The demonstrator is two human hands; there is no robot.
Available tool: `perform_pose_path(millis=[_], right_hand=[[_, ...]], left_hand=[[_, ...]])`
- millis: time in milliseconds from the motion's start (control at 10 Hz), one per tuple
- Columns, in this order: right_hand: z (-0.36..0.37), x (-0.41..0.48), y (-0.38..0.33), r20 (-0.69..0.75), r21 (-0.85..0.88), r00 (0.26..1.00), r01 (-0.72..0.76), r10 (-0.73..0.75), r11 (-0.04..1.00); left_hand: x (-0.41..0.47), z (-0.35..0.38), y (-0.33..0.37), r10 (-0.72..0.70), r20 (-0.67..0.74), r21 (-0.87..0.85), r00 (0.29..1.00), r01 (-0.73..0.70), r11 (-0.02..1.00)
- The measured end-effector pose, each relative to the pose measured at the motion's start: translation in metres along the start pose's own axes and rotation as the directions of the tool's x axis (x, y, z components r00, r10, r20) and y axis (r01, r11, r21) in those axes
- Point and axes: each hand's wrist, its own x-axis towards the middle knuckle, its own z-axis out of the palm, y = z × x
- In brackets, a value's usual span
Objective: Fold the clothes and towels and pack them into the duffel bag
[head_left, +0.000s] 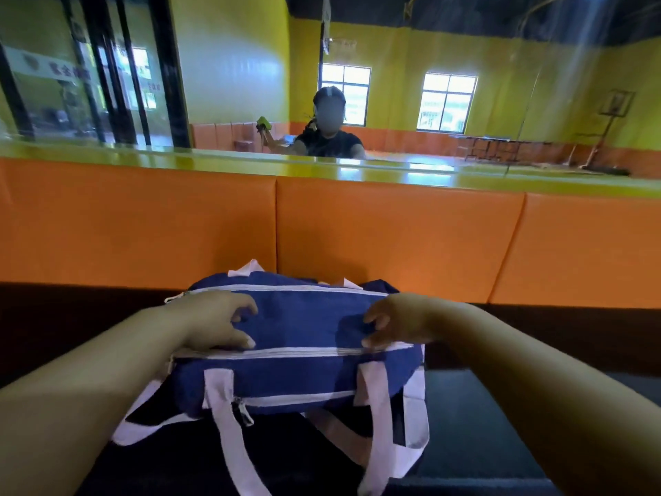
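A navy blue duffel bag (297, 327) with pale pink straps and white zips lies on a dark surface just in front of me. Its top zip looks closed and the bag bulges. My left hand (214, 322) rests on the bag's top left, fingers spread, thumb near the front zip line. My right hand (397, 323) rests on the top right, fingers curled against the fabric and thumb on the zip line. No loose clothes or towels are visible.
An orange padded wall (393, 230) rises right behind the bag, topped by a yellow-green ledge (250, 162). Above it a mirror reflects a person and a yellow room with windows. The dark mat (475, 424) extends right of the bag.
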Motion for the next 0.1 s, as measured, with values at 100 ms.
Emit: perform_pose_path(millis=[100], right_hand=[[-0.0212,0.0168,0.0092,-0.012,-0.020,0.999,-0.050,0.050,0.999]], left_hand=[[0.0244,-0.0190,0.0009,-0.023,0.042,0.050,0.999,0.021,0.999]])
